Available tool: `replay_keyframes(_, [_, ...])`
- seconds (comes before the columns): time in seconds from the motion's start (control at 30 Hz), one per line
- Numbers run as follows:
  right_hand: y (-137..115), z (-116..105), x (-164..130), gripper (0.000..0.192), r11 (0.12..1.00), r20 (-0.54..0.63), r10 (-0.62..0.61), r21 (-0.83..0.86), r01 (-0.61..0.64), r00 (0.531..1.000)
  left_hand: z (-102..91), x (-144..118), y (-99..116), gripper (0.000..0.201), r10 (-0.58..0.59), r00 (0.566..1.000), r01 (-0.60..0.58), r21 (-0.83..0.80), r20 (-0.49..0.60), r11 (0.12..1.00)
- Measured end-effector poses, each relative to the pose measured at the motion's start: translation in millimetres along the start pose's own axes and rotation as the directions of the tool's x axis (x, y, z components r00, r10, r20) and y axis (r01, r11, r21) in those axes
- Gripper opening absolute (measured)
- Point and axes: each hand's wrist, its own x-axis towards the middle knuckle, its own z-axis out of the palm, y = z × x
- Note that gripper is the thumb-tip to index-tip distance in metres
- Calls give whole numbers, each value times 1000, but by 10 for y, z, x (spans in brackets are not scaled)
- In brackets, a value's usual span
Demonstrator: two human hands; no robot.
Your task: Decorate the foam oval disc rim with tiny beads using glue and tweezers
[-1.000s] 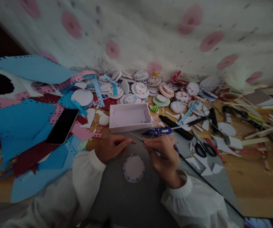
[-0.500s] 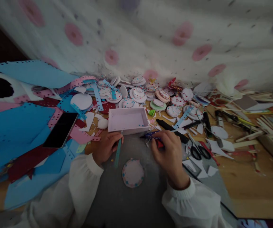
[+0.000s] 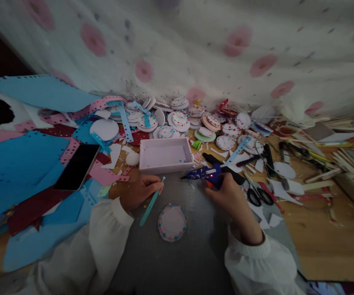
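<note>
My left hand [image 3: 144, 189] pinches a slim teal stick [image 3: 149, 209], slanted over the grey mat; a tiny blue bit shows at its upper tip. My right hand [image 3: 227, 194] is closed at the handle of a blue glue gun [image 3: 207, 173], whose small red light is lit and whose nozzle points left. Between and below the hands, a round white paper disc [image 3: 172, 222] edged with pink and blue dots lies flat on the mat. Just beyond them stands a pale pink box [image 3: 166, 166] with a few blue bits inside.
Decorated discs [image 3: 179, 121] are heaped along the curtain. Blue paper sheets [image 3: 19, 164] and a phone [image 3: 77, 167] lie at left. Scissors [image 3: 259, 196], a black marker-like stick [image 3: 222, 168] and paper scraps are at right, with wooden sticks [image 3: 353, 168] farther out.
My right hand has shifted right from the glue gun's front to its handle, and the gun has turned into clearer view. My left hand has tilted the teal stick, its tip moving slightly right.
</note>
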Motion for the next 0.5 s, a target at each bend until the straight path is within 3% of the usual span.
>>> replay_keyframes(0.1, [-65,-62,41,34,971,-14,66,229,-61,998,2,-6,34,34,9,1000,-10,51,22,999])
replay_keyframes(0.23, [-239,-72,9,42,885,-21,23,466,-11,1000,13,-12,66,34,22,999,-24,59,43,998])
replay_keyframes(0.5, [-308,59,-88,35,917,45,-2,398,-16,999,-1,-16,87,32,43,995,-54,137,85,989])
